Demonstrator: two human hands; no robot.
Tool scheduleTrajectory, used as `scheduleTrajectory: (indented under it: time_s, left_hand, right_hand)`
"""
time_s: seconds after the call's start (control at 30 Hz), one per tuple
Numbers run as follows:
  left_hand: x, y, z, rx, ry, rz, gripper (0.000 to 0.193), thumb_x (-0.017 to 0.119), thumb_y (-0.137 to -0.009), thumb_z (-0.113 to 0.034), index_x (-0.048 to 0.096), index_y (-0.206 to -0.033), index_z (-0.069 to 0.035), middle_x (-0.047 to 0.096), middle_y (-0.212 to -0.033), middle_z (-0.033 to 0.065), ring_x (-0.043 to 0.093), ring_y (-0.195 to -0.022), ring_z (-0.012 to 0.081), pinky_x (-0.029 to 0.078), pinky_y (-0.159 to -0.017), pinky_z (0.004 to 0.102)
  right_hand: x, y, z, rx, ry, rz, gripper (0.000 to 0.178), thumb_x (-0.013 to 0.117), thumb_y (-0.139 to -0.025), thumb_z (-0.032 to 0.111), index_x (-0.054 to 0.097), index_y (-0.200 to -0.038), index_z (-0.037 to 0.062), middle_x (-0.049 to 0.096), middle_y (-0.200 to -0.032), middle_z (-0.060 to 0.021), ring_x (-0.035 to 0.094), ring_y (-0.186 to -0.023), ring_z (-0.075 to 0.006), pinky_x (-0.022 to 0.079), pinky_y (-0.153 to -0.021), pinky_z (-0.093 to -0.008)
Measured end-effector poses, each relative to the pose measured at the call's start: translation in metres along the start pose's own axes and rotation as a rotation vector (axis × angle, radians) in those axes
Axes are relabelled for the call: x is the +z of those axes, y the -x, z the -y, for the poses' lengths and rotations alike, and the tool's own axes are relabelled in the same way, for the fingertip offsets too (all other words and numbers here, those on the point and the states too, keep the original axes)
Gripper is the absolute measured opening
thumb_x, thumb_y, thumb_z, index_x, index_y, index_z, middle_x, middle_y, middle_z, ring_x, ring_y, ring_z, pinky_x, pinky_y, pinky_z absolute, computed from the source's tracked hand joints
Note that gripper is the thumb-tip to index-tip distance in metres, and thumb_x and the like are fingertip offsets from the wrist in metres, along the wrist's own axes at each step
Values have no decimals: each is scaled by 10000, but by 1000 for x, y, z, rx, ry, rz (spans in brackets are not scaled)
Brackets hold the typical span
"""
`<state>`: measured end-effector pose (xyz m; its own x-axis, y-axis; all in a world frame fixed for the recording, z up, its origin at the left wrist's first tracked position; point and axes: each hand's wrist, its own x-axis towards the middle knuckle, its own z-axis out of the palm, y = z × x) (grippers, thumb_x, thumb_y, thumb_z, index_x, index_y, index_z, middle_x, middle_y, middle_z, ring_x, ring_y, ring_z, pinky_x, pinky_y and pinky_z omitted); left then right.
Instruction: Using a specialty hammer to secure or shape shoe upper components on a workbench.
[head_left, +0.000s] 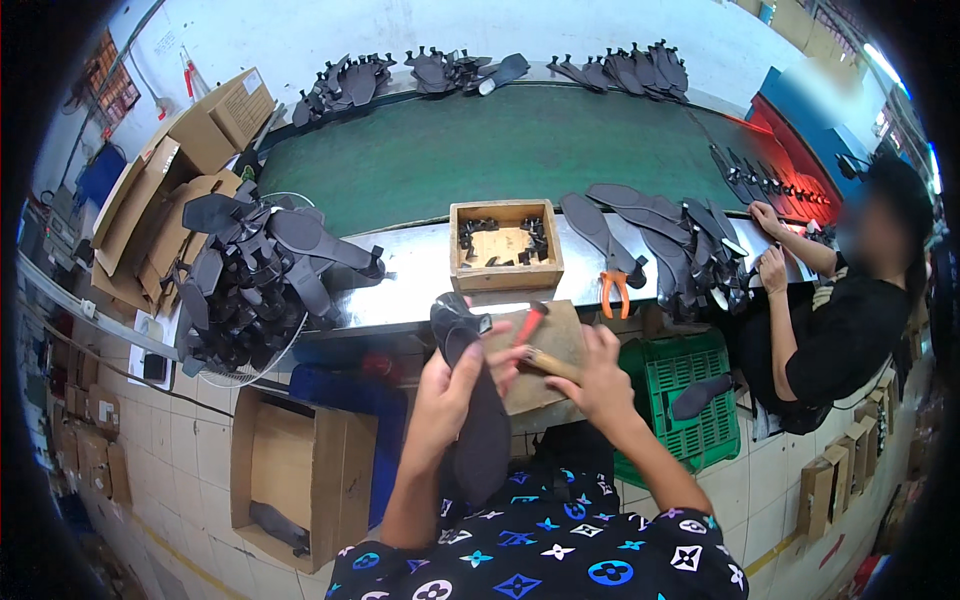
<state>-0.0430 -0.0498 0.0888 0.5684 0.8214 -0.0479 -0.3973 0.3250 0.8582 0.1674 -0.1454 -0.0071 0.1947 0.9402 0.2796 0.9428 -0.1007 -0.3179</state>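
Observation:
My left hand [445, 390] is wrapped round a dark grey shoe sole [480, 450], held with its black heel [457, 318] end up and away from me. In my right hand [602, 380] is a hammer [552, 366] with a wooden handle and a reddish head, slightly blurred. The hammer's head is close to the heel end of the sole; I cannot tell whether they touch. Beneath them lies a brown work block [560, 335]. Just beyond, a wooden box [505, 277] with small black heel pieces stands on the metal bench edge.
Orange-handled pliers [614, 292] lie beside a pile of soles [690, 240]. At left a wire basket [255, 375] overflows with heeled soles. A green conveyor belt [480, 140] runs behind. A green crate [690, 400], an open carton [340, 490] and a seated co-worker [850, 330] flank me.

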Motion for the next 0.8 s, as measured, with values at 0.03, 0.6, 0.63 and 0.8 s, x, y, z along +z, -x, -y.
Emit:
scheduleTrajectory:
  time_s: [0.03, 0.6, 0.63, 0.8]
  left_hand:
    - [5, -4, 4, -48, 19, 48, 391, 480, -1045, -132, 357, -1391, 3, 553, -1356, 212, 664, -1100, 251, 573, -828, 301]
    - [-74, -220, 34, 661, -2121, -60, 152, 662, -781, -52, 700, -928, -61, 666, -950, 106, 615, -984, 263, 490, -811, 392]
    - [-75, -233, 32, 587, -2285, 43, 137, 673, -762, -57, 714, -891, -76, 680, -937, 102, 623, -987, 256, 483, -813, 386]
    - [-55, -244, 25, 431, -2566, 380, 154, 684, -739, -48, 730, -878, -97, 704, -910, 110, 643, -987, 246, 454, -831, 370]
  right_hand:
    - [-11, 13, -3, 230, -76, 31, 747, 759, -794, 501, 473, -1348, 89, 556, -1302, -201, 653, -955, -381, 555, -731, -440]
    - [-6, 170, -82, 737, -870, -433, 211, 626, -990, 220, 652, -937, 17, 453, -550, 68, 373, -393, -16, 233, -369, -217]
    - [-4, 161, -79, 697, -891, -482, 230, 637, -983, 223, 666, -887, 17, 436, -531, 77, 354, -377, -17, 229, -370, -220]
    - [-13, 123, -59, 679, -1017, -502, 204, 650, -972, 206, 680, -890, 23, 445, -556, 84, 360, -404, -10, 229, -381, -220]
